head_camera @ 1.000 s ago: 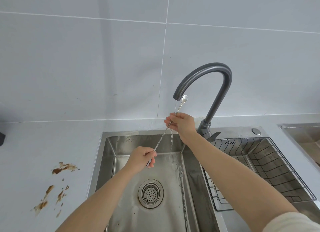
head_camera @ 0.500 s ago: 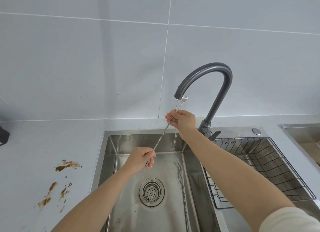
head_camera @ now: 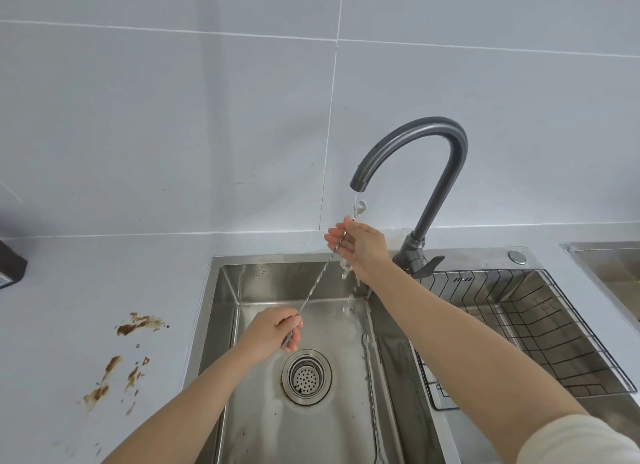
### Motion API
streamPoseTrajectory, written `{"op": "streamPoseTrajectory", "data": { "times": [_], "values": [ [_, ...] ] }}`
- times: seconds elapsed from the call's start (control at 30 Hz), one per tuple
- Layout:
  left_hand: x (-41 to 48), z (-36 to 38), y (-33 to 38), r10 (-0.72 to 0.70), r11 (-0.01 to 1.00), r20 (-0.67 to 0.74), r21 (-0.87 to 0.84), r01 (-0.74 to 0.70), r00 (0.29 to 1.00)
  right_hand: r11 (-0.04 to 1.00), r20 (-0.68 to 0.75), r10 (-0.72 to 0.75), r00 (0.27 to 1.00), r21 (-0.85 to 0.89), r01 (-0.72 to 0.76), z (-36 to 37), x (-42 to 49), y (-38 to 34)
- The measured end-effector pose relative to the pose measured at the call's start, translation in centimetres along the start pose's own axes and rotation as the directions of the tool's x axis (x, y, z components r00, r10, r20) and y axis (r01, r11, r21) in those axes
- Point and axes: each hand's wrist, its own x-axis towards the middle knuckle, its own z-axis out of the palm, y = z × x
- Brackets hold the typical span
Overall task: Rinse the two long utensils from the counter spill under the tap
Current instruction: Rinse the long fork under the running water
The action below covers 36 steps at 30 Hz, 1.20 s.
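A long thin twisted metal spoon (head_camera: pixel 318 276) slants up from lower left to the tap's spout (head_camera: pixel 358 184), its small bowl just under the thin running stream. My left hand (head_camera: pixel 277 332) grips its lower end above the sink. My right hand (head_camera: pixel 360 243) pinches the stem near the bowl, and water runs off that hand. A second long twisted utensil with a small fork end (head_camera: pixel 370 387) lies on the sink floor along the right wall.
The steel sink (head_camera: pixel 221 325) has a round drain strainer (head_camera: pixel 306 377) in the middle. A wire drying rack (head_camera: pixel 540 328) sits in the right basin. Brown spill stains (head_camera: pixel 128 352) mark the counter on the left. A dark container (head_camera: pixel 10 264) stands at the far left edge.
My right hand has slid a little up the spoon's stem toward the bowl, and the spoon sits slightly lower under the spout. My left hand keeps its grip.
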Motion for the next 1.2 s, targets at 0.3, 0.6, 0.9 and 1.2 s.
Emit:
{"op": "streamPoseTrajectory", "data": {
  "times": [0.3,0.6,0.9,1.2],
  "values": [
    [-1.3,-0.3,-0.6,-0.045,0.995,-0.019,-0.084,0.044,0.999,1.0,-0.022,-0.008,1.0,-0.017,0.008,-0.3,0.1,-0.1],
    [-2.3,-0.5,-0.8,-0.061,0.996,-0.017,-0.073,0.059,0.998,0.996,-0.024,-0.004,1.0,-0.089,0.002,0.1,0.1,0.0],
    [-3.1,-0.7,-0.8,-0.08,0.995,-0.014,-0.059,0.079,0.997,0.991,-0.116,0.035,0.993,-0.125,-0.049,0.3,0.3,-0.2],
    [-3.7,-0.9,-1.2,-0.103,0.993,-0.049,-0.055,0.1,0.993,0.994,-0.033,-0.062,0.997,-0.096,0.059,0.0,0.2,-0.6]
  ]
}}
